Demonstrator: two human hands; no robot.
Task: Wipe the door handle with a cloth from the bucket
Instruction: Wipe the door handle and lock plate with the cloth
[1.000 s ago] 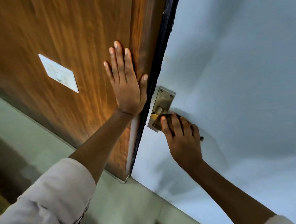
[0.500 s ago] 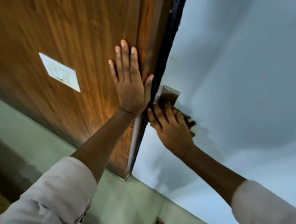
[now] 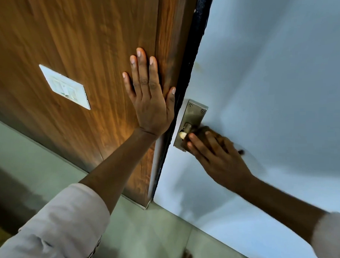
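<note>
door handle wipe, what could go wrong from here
The left hand lies flat on the wooden panel with its thumb right at the dark door edge; if the door shifts, the thumb could get pinched. The right hand covers most of the door handle and its cloth barely shows, so the metal plate above and the handle's base may be missed.

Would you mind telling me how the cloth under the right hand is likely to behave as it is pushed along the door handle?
The cloth looks soft and floppy: it bunches around the door handle under the right hand. It probably weighs little, since spread fingers alone pin it. It may slide easily on the smooth metal plate.
</note>
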